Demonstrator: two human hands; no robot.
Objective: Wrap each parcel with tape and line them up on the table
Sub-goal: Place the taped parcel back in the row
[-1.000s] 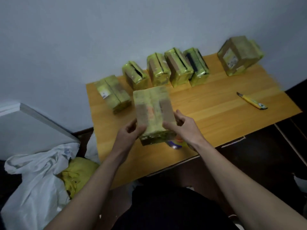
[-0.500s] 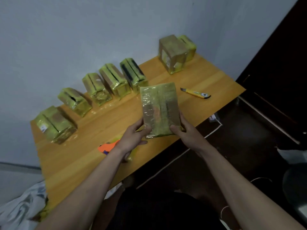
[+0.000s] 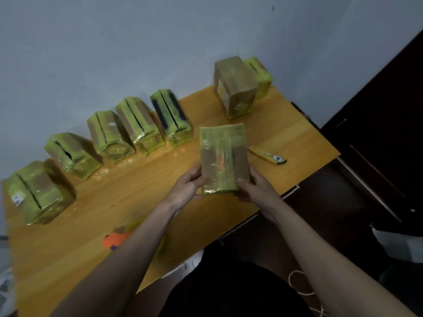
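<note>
I hold a flat parcel (image 3: 223,156), brown card under yellowish tape, upright above the wooden table (image 3: 142,179). My left hand (image 3: 186,188) grips its lower left edge, my right hand (image 3: 256,189) grips its lower right edge. Several taped parcels (image 3: 139,124) stand in a row along the wall, from the far left parcel (image 3: 37,191) to the dark-striped one (image 3: 170,120). A larger brown parcel (image 3: 234,85) stands apart at the back right, with a yellow one (image 3: 261,74) behind it.
A yellow utility knife (image 3: 267,155) lies on the table right of the held parcel. An orange and yellow object (image 3: 114,240) shows beside my left forearm, partly hidden. The table's front edge runs diagonally; dark floor and a dark cabinet (image 3: 377,133) lie to the right.
My view has swung further right and the parcel moved with both hands toward the right part of the table. Both grips stay the same.
</note>
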